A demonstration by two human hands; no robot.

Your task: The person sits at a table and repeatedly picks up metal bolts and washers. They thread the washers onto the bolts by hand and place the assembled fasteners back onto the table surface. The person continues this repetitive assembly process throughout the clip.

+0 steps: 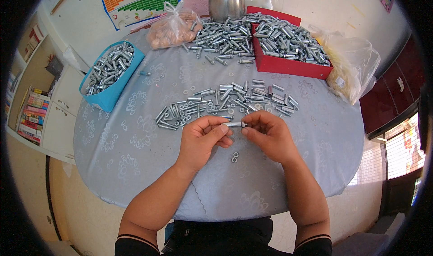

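Above the near middle of the table I hold a silver expansion bolt (233, 125) sideways between both hands. My left hand (206, 134) pinches its left end between thumb and fingers. At the other end, my right hand (266, 132) grips the part with the hex nut. Two loose hex nuts (235, 157) lie on the cloth just below my hands. Beyond my fingers spreads a loose pile of metal sleeves, bolts and nuts (225, 98).
A blue bin (110, 98) of bolts stands at left. A red box (288, 66) heaped with bolts is at back right, beside another bolt pile (223, 37). Plastic bags (173, 28) and a steel pot (226, 3) stand behind. Grey patterned cloth (117, 157) covers the round table.
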